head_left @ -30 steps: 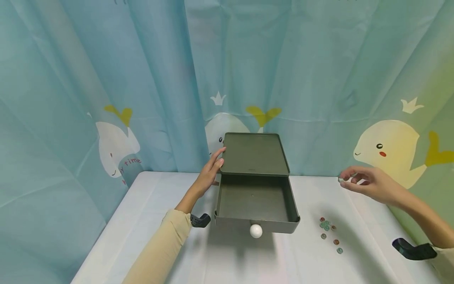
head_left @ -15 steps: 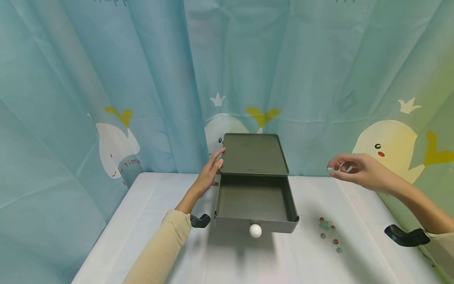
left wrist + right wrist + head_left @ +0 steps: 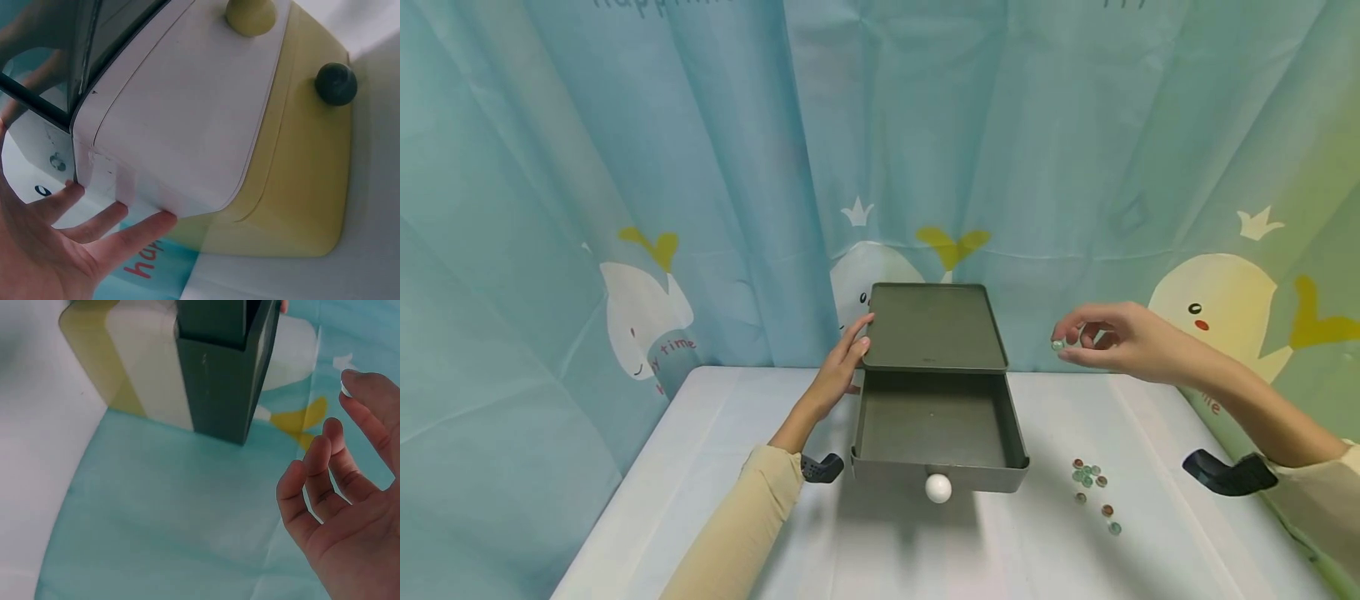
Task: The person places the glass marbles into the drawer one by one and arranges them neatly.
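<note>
A small drawer chest with a green top [image 3: 936, 327] stands at the table's back, its top drawer [image 3: 932, 429] pulled out with nothing visible inside. The left hand [image 3: 835, 373] rests against the chest's left side; in the left wrist view, extended fingers [image 3: 140, 231] touch its white tier [image 3: 181, 119]. Right of the chest, the raised right hand [image 3: 1116, 337] pinches a small greenish glass marble [image 3: 1057, 345] between thumb and index finger. In the right wrist view the marble [image 3: 344, 391] is mostly hidden by the fingertips, while the other fingers curve loosely.
Several green and brown marbles [image 3: 1087, 482] lie on the white table [image 3: 1037, 550], right of the drawer. A white knob [image 3: 938, 488] sticks out from the drawer front. The yellow bottom tier [image 3: 300, 162] has a dark knob [image 3: 336, 84]. A whale-patterned curtain [image 3: 1060, 167] hangs behind.
The right hand has moved left and slightly up toward the chest, carrying the pinched marble. The left hand stays against the chest, and the drawer remains pulled out.
</note>
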A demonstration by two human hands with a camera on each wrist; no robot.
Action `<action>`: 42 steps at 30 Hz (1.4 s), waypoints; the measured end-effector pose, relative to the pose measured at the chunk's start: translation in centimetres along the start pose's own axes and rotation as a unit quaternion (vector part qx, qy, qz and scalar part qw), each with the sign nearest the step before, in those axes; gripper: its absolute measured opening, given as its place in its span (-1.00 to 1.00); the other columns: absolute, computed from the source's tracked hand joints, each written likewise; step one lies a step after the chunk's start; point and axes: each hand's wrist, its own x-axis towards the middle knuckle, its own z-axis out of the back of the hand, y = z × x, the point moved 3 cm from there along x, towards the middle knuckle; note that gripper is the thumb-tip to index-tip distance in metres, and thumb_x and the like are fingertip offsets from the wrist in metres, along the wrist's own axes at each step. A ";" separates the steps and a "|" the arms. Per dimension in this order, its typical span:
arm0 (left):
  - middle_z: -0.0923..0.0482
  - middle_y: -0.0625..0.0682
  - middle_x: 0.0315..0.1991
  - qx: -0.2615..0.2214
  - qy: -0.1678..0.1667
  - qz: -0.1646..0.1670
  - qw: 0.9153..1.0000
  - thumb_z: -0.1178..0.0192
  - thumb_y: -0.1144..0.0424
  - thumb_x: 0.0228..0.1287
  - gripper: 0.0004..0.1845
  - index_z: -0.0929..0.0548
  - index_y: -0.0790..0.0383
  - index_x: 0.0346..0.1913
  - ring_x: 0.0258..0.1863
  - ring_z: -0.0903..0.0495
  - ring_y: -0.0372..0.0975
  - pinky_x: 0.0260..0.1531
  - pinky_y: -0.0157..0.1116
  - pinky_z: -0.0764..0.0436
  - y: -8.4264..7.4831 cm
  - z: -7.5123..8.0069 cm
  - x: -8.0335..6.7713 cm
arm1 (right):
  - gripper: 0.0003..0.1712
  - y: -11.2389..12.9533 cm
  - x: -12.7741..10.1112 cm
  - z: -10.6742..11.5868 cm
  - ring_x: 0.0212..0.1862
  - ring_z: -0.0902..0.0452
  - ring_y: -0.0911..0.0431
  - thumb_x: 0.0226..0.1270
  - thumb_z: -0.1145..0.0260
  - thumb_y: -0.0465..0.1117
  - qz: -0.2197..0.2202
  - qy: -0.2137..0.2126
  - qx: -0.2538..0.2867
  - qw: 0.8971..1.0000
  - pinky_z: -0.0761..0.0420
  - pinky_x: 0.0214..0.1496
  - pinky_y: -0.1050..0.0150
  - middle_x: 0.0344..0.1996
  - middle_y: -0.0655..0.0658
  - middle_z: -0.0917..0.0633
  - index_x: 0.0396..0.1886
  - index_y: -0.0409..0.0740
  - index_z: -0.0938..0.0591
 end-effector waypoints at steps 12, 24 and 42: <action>0.04 -0.03 0.64 0.002 -0.002 0.001 1.000 0.15 -0.12 0.63 -0.42 -0.12 -0.35 0.62 0.50 -0.22 0.12 -0.05 0.36 -0.59 0.2 0.1 0.0 | -0.79 2.7 3.4 -1.3 -0.34 -0.53 0.21 0.32 -0.50 -0.25 0.036 0.035 0.005 0.999 -0.66 -0.24 0.34 -0.34 0.17 -0.67 -0.12 0.10 -0.73; 0.08 -0.08 0.65 0.003 -0.002 0.002 1.000 0.17 -0.11 0.64 -0.43 -0.12 -0.37 0.62 0.53 -0.18 0.10 -0.04 0.36 -0.59 0.2 0.0 0.0 | -0.85 4.9 5.7 -4.6 -0.30 -0.56 0.18 0.34 -0.50 -0.16 0.036 0.089 0.033 0.995 -0.67 -0.23 0.26 -0.27 0.17 -0.66 -0.16 0.17 -0.73; 0.07 -0.01 0.65 0.006 -0.004 -0.001 1.000 0.17 -0.10 0.65 -0.42 -0.10 -0.32 0.63 0.47 -0.25 0.22 -0.05 0.34 -0.60 0.0 0.0 -0.1 | -0.87 6.3 6.7 -11.0 -0.55 -0.37 0.28 0.36 -0.47 -0.20 0.077 0.172 0.094 0.977 -0.46 -0.46 0.37 -0.52 0.15 -0.54 -0.15 0.08 -0.72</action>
